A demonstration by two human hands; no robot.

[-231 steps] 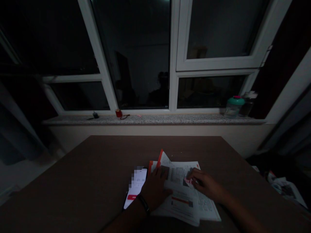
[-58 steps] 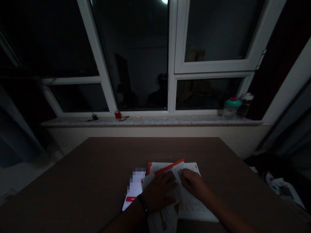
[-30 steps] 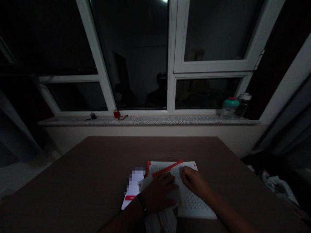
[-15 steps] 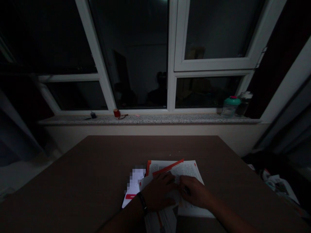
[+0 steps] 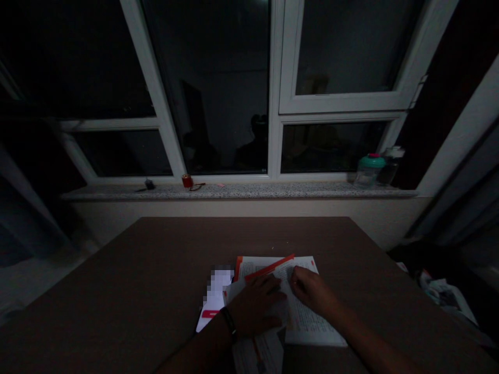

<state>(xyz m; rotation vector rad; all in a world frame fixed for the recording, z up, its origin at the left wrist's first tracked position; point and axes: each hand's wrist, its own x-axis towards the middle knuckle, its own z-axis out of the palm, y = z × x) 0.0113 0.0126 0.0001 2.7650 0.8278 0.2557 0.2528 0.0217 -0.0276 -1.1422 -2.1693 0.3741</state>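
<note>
the left hand [image 5: 259,311] lies spread flat on a creased, red-banded printed sheet [image 5: 268,350]; the right hand [image 5: 312,293] is curled at its right edge, whether pinching anything i cannot tell. the sheet slants over a flat white printed page [image 5: 315,324], well in from the wood-grained desk's [image 5: 117,291] far edge. a glowing phone [image 5: 217,298] lies just left. beyond: speckled stone sill [image 5: 249,192], dark window [image 5: 226,93].

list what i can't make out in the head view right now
Head view: whether the right hand holds anything; its curl hides that.
Head view: middle of the top sheet, covered by the left hand; near end, cut off by the bottom edge.
Head view: upper screen of the phone, masked by pixelation.
Head view: print on the lower page, too small and dim.
</note>
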